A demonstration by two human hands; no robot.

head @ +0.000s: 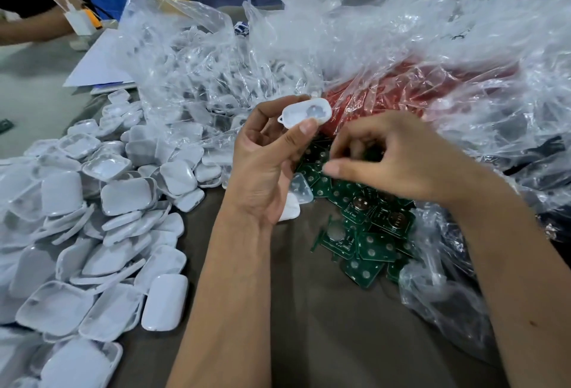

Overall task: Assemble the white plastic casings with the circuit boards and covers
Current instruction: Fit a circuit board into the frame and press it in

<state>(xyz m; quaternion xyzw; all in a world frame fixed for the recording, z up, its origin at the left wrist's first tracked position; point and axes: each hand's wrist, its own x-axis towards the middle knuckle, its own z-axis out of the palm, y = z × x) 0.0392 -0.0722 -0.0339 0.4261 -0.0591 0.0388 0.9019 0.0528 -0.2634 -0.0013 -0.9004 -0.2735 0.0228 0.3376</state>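
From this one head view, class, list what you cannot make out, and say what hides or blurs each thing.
- Whether the right hand holds a board: its fingertips are motion-blurred over the green circuit boards.
- What fills the red bag: crinkled clear plastic covers it.
- Inside of the casing in the left hand: too small to read.
- The pile of white casings: cut off by the left edge.

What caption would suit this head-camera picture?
Left hand holds up a white casing while the right hand reaches into green circuit boards.
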